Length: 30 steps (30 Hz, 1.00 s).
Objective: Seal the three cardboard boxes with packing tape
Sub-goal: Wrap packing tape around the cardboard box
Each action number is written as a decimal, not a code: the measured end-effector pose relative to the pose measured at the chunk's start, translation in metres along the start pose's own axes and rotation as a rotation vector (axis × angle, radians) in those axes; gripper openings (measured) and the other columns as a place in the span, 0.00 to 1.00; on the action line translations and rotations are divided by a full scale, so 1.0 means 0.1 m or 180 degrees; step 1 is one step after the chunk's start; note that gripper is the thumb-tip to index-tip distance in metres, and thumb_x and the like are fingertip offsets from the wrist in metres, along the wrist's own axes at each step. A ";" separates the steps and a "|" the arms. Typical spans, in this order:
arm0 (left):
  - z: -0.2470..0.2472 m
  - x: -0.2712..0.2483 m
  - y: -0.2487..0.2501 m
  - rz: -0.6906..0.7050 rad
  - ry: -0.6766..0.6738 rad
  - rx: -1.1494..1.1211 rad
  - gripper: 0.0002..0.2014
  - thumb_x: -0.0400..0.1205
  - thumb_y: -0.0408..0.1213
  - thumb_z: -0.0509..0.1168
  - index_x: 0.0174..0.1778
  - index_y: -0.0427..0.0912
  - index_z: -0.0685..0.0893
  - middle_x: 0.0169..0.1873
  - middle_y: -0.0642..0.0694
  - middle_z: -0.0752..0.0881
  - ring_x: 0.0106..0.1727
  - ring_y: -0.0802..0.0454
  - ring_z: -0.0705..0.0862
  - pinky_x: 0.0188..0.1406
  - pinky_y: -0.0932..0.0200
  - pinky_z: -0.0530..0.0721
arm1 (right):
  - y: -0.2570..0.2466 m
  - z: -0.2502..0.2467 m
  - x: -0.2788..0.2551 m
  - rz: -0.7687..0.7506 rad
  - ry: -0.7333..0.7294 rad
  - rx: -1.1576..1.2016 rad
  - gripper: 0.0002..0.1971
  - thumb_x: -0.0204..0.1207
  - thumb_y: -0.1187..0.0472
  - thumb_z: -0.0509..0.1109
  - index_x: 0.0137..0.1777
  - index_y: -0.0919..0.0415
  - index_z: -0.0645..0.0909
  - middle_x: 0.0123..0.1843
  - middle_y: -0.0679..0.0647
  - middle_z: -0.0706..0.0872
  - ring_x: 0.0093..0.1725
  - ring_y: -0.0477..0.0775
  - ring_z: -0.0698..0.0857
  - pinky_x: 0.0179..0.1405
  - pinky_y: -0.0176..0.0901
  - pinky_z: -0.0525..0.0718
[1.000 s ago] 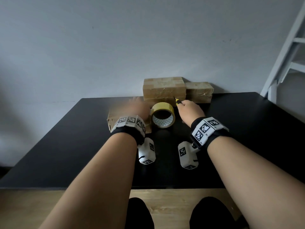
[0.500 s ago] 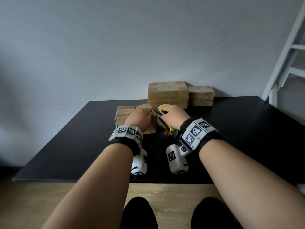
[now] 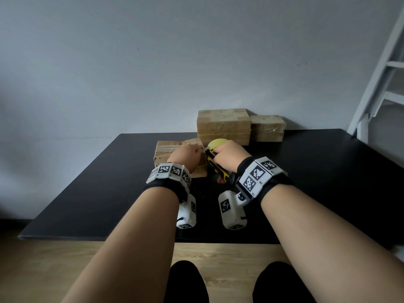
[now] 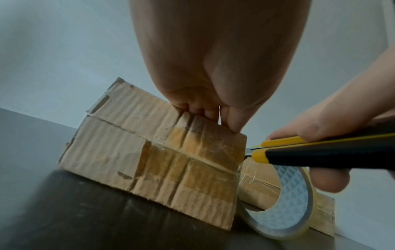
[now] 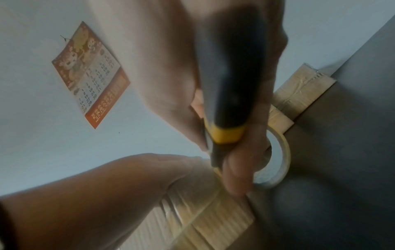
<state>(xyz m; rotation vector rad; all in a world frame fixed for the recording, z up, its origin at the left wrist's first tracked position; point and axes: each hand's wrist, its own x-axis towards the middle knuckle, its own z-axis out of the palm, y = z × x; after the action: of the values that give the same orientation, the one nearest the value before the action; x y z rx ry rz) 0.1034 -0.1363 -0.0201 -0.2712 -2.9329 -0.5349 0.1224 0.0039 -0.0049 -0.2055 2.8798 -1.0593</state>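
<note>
On the black tabletop (image 3: 317,171), two taped boxes (image 3: 223,126) are sitting beyond both grips. The left hand (image 3: 185,157) is pressing the third box (image 4: 153,162) with curled fingers; the right hand (image 3: 227,157), clamped on the utility knife (image 4: 320,154), is apparently cutting its tape beside the roll (image 4: 286,211).

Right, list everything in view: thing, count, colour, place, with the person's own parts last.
near cardboard box: one, brown, left of table centre, under the left hand
back cardboard boxes: two, brown, taped, side by side against the wall
tape roll: one, clear-yellowish, upright beside the near box
utility knife: one, yellow and black, tip at the near box's right edge
table: one, black
calendar: one, orange, on the wall
ladder: one, white, far right
left hand: presses on the near box's top
right hand: grips the knife
</note>
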 end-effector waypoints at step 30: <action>0.10 0.23 -0.01 -0.0778 0.0831 -0.0852 0.11 0.70 0.36 0.63 0.29 0.34 0.88 0.27 0.37 0.87 0.26 0.49 0.75 0.25 0.61 0.75 | 0.89 -0.20 0.39 0.1441 -0.0219 -0.1355 0.32 0.80 0.56 0.71 0.83 0.48 0.65 0.79 0.63 0.67 0.79 0.67 0.66 0.74 0.59 0.73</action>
<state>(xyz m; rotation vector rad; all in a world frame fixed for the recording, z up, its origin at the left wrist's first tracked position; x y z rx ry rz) 0.0796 -0.1305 -0.0253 0.1243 -2.6513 -0.9235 0.0723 0.0784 -0.0482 0.3677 2.8435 -0.3552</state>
